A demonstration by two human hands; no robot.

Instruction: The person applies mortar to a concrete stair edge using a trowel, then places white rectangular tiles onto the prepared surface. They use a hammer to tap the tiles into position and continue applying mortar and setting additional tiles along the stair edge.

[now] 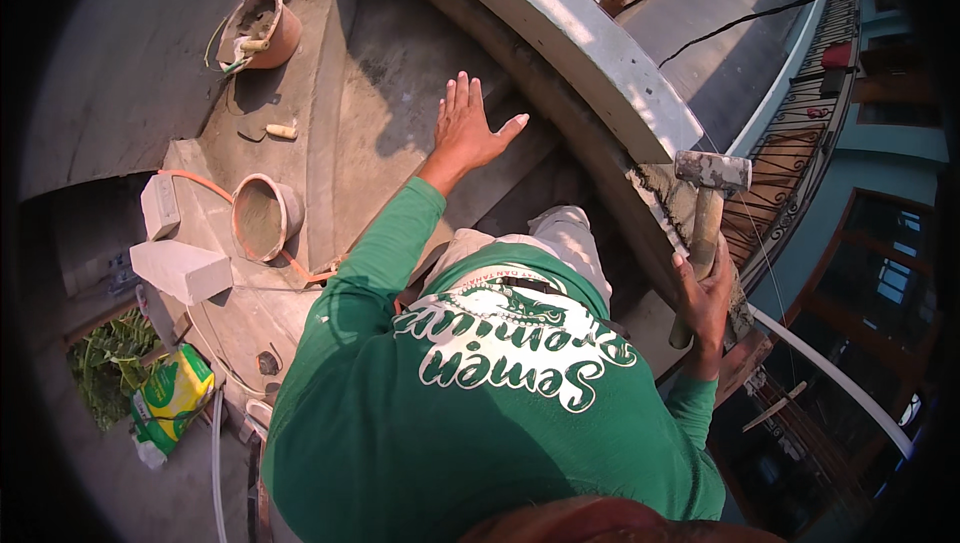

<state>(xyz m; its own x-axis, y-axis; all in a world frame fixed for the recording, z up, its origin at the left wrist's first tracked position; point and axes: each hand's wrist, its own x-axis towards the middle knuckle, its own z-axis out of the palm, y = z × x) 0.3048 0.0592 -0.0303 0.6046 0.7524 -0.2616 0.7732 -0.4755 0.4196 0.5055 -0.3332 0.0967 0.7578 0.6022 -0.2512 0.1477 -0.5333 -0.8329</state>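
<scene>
Head cam, 2 buckets (284, 40), 2 blocks (182, 271), L fingers (462, 93) splayed, R fingers (687, 280) grasping 1 hammer (708, 205)

Buckets (283, 40) of grey mix (260, 225) and pale blocks (185, 273) are sitting at frame left, showing a building site.

A hammer (708, 211) with a blocky, grey-blotched head and a light-brown handle is gripped in the right hand (708, 301). Its head lies crosswise beyond the fingers.
</scene>
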